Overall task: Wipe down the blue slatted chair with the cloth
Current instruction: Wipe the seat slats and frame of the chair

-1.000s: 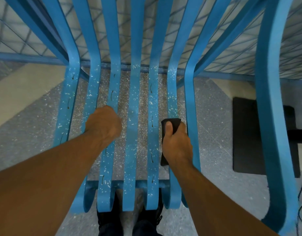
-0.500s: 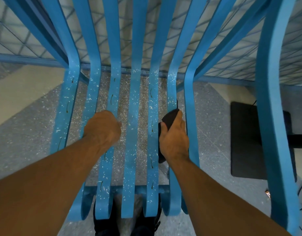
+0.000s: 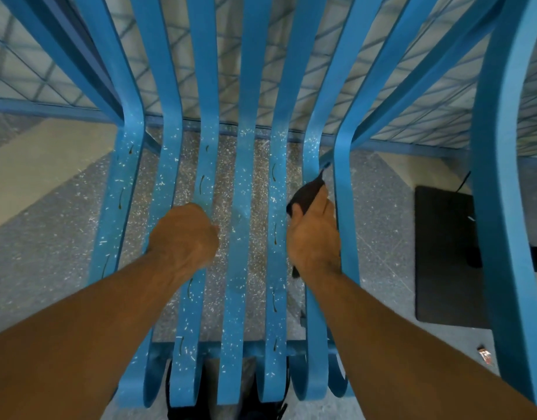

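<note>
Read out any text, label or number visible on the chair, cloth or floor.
None readable.
The small wrapper on the floor may carry print, but it is too small and blurred to read.
The blue slatted chair, dark cloth and black mat show no lettering.

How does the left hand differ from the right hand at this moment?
The left hand only curls round a slat; the right hand grips the dark cloth on another slat. The left hand lies on the seat's left half, the right hand on its right half. Both are bare.
</note>
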`<state>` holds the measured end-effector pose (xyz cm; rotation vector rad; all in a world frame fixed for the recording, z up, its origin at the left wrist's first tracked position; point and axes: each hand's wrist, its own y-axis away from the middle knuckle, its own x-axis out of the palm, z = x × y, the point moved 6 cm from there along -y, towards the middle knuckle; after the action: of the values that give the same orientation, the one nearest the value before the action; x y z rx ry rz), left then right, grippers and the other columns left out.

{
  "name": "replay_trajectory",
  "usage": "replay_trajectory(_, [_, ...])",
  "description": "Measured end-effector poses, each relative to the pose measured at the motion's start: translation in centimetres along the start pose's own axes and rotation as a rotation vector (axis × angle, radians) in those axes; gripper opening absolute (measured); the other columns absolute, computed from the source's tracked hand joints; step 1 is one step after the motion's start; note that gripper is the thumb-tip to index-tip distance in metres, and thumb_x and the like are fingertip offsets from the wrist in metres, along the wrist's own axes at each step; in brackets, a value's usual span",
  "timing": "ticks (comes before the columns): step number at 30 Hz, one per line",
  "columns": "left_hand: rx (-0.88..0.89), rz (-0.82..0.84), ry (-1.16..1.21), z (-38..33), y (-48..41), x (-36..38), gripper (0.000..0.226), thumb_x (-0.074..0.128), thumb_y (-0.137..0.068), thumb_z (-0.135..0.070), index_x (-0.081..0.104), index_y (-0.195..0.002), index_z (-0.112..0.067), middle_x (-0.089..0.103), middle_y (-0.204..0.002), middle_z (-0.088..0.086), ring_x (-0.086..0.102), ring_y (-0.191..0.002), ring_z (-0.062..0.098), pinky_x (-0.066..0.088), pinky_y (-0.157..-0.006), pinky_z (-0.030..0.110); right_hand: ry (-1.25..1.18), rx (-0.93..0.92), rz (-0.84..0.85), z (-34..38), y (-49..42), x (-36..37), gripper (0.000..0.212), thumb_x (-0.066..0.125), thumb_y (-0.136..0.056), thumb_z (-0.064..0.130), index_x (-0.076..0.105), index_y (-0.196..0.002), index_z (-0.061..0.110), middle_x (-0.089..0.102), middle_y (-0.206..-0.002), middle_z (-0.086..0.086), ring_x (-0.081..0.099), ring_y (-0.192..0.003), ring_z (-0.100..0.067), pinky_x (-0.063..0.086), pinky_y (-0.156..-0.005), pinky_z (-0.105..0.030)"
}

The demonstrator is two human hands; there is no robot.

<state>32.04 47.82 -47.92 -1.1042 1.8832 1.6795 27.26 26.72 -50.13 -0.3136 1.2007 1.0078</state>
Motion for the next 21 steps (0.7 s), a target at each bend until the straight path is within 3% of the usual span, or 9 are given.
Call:
replay_trajectory(3, [0.031,-0.043,0.099,-0.3,-0.7,-1.1,0.033,0.058,-0.095,-0.039,0.052,-0.087,-0.008,0.053,-0.077,0.001,0.052,-0.067,0.016,0.043,-0.060,0.028,-0.038,-0.006,0.064,-0.9,1.6,0.0,0.070,0.040,-0.101,0.043,0.006,-0.156,0.015,0.039,-0.148,-0.012,0.053,-0.122,-0.033,0.053,-0.092,-0.045])
replay_trajectory(6, [0.038,-0.092,0.186,-1.4,-2.5,-2.8,0.041,0.061,-0.093,-0.041,0.055,-0.110,-0.004,0.061,-0.097,0.009,0.060,-0.084,0.026,0.050,-0.068,0.032,-0.070,0.121,0.067,-1.0,0.2,-0.5,0.058,0.039,-0.100,0.049,0.031,-0.143,0.010,0.058,-0.123,-0.010,0.062,-0.105,-0.030,0.048,-0.072,-0.034])
replay_trajectory(8, [0.050,-0.083,0.129,-2.4,-3.8,-3.3,0.034,0.060,-0.094,-0.036,0.055,-0.090,-0.003,0.057,-0.083,0.006,0.058,-0.072,0.022,0.046,-0.058,0.028,-0.097,0.189,0.072,-0.3,-2.0,-0.4,0.053,0.037,-0.100,0.054,0.044,-0.125,0.008,0.059,-0.101,-0.006,0.061,-0.086,-0.026,0.043,-0.062,-0.029])
replay_trajectory(10, [0.021,-0.086,0.077,-3.0,-4.9,-3.4,0.037,0.060,-0.095,-0.030,0.049,-0.070,-0.005,0.051,-0.068,0.004,0.049,-0.057,0.015,0.036,-0.045,0.026,-0.151,0.239,0.044,0.5,-4.4,-0.4,0.058,0.033,-0.098,0.060,0.049,-0.116,0.007,0.059,-0.094,-0.007,0.054,-0.071,-0.021,0.040,-0.057,-0.027])
replay_trajectory(13, [-0.025,-0.060,-0.007,-3.2,-5.7,-2.9,0.033,0.063,-0.093,-0.021,0.050,-0.066,-0.005,0.051,-0.065,0.005,0.047,-0.053,0.016,0.042,-0.048,0.029,-0.162,0.248,-0.031,1.0,-6.4,-0.5,0.061,0.029,-0.100,0.058,0.053,-0.117,0.005,0.062,-0.103,-0.008,0.054,-0.081,-0.023,0.041,-0.062,-0.030])
replay_trajectory(15, [-0.028,-0.030,-0.053,-3.2,-6.0,-3.0,0.031,0.065,-0.090,-0.018,0.050,-0.066,-0.005,0.050,-0.065,0.005,0.047,-0.054,0.016,0.042,-0.048,0.029,-0.163,0.147,-0.048,1.3,-5.7,-0.5,0.053,0.032,-0.102,0.049,0.046,-0.129,0.005,0.059,-0.110,-0.007,0.057,-0.091,-0.022,0.049,-0.064,-0.032])
replay_trajectory(16, [-0.021,-0.023,-0.060,-3.3,-6.2,-3.4,0.031,0.065,-0.090,-0.018,0.049,-0.066,-0.006,0.051,-0.066,0.006,0.048,-0.054,0.016,0.040,-0.046,0.027,-0.146,0.061,-0.047,1.5,-5.2,-0.5,0.053,0.034,-0.103,0.044,0.038,-0.139,0.006,0.057,-0.121,-0.009,0.059,-0.102,-0.026,0.055,-0.073,-0.038])
replay_trajectory(18, [0.003,-0.035,-0.036,-3.7,-6.6,-4.3,0.032,0.064,-0.092,-0.023,0.050,-0.067,-0.006,0.055,-0.069,0.007,0.051,-0.056,0.016,0.038,-0.044,0.025,-0.098,-0.055,-0.008,1.7,-4.2,-0.3,0.059,0.039,-0.103,0.037,0.020,-0.152,0.009,0.042,-0.146,-0.013,0.048,-0.126,-0.033,0.048,-0.100,-0.047])
replay_trajectory(21, [0.028,-0.082,0.007,-4.4,-7.2,-5.1,0.034,0.063,-0.092,-0.022,0.052,-0.065,-0.005,0.057,-0.068,0.009,0.050,-0.055,0.016,0.036,-0.044,0.024,-0.106,-0.074,0.021,1.9,-4.8,-0.5,0.066,0.042,-0.103,0.034,0.010,-0.155,0.009,0.028,-0.156,-0.011,0.035,-0.138,-0.030,0.034,-0.111,-0.041])
